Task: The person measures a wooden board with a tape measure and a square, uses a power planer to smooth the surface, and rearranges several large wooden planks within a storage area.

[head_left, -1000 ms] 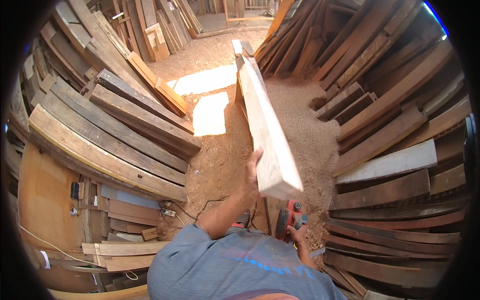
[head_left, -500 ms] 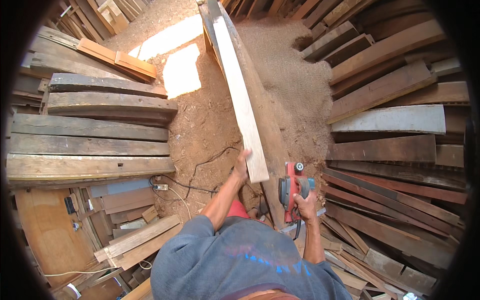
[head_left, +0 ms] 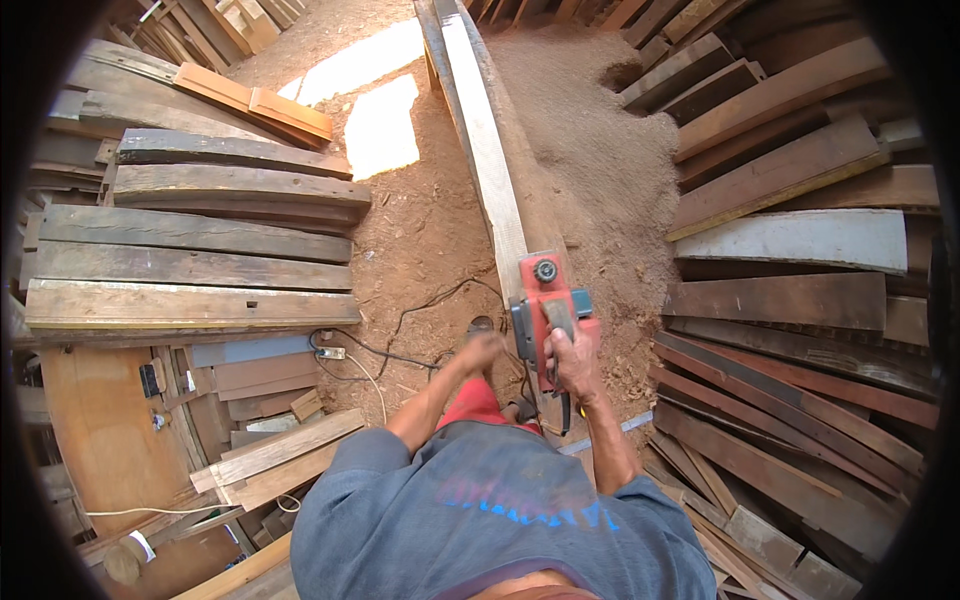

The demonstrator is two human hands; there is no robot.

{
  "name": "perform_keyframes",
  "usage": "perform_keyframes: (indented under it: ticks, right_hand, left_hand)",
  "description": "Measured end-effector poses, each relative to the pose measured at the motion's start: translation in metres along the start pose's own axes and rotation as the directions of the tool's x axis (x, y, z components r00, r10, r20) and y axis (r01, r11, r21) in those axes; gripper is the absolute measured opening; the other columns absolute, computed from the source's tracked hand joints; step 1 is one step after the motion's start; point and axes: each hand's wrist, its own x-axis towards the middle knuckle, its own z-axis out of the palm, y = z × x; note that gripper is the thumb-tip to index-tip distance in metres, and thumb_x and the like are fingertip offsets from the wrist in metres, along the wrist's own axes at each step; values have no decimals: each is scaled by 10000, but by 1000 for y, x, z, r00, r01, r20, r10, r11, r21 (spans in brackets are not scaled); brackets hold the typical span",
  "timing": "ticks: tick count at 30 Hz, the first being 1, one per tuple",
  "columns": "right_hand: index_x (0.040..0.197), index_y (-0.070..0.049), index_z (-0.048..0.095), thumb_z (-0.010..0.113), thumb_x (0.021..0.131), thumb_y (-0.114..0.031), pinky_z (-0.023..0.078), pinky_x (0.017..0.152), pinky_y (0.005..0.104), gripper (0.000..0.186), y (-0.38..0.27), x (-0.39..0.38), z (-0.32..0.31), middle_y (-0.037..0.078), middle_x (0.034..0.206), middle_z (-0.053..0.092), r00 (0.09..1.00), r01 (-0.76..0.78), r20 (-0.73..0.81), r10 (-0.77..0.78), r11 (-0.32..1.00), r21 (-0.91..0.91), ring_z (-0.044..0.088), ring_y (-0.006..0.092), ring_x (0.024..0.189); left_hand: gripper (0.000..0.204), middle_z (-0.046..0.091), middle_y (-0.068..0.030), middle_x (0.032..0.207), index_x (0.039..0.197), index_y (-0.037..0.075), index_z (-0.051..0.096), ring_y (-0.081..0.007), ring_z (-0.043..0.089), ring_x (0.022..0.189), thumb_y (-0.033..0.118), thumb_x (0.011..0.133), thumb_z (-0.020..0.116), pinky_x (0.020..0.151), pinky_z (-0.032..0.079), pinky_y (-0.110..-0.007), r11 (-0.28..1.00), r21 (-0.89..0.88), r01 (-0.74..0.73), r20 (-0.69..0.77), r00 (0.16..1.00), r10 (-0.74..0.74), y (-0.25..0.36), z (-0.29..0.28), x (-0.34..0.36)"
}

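A red electric hand planer [head_left: 545, 295] sits over the near end of a long pale board [head_left: 490, 175]. My right hand [head_left: 575, 366] is closed around the planer's rear handle. Beneath the pale board, a wider dusty plank or bench [head_left: 519, 185] runs away from me. My left hand [head_left: 480, 355] hovers just left of the planer, off the board. Motion smears its fingers, so I cannot make out how they are held. A dark cord hangs from the planer's rear by my right wrist.
Stacked old timber [head_left: 200, 262] lines the left side, and more stacked boards [head_left: 775, 300] line the right. A dark cable [head_left: 400, 318] and a power socket [head_left: 330, 353] lie on the left ground. Shavings and sawdust [head_left: 620, 200] heap up right of the bench.
The planer in my right hand has moved up and left, from beside the board onto its near end. My left hand has let go of the board's edge and drawn back slightly.
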Motion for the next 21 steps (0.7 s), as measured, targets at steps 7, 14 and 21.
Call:
perform_keyframes:
  ticks: [7, 14, 21]
  right_hand:
    - [1012, -1, 589, 554, 988, -548, 489, 539, 343, 548, 9, 26, 25, 57, 670, 593, 998, 66, 30, -63, 992, -109, 604, 163, 574]
    - [988, -9, 624, 555, 997, -462, 483, 526, 310, 458, -40, 194, 41, 22, 678, 589, 989, 129, -31, -141, 959, -252, 573, 120, 562]
    - [889, -35, 720, 559, 976, -503, 519, 578, 299, 502, -160, 420, 73, 38, 703, 673, 989, 110, -47, -141, 907, -407, 657, 130, 614]
  left_hand:
    - [345, 703, -164, 1052, 1164, 102, 662, -330, 642, 988, 167, 826, 687, 858, 510, -453, 788, 388, -478, 699, 710, 87, -72, 137, -49]
    - [262, 649, -205, 871, 1078, 63, 654, -319, 672, 873, 157, 834, 666, 765, 525, -432, 942, 314, -116, 286, 958, 23, -3, 21, -23]
    - [197, 648, -211, 812, 943, -24, 633, -341, 678, 798, 141, 845, 675, 734, 533, -424, 966, 259, 0, -273, 959, 74, 68, -101, 34]
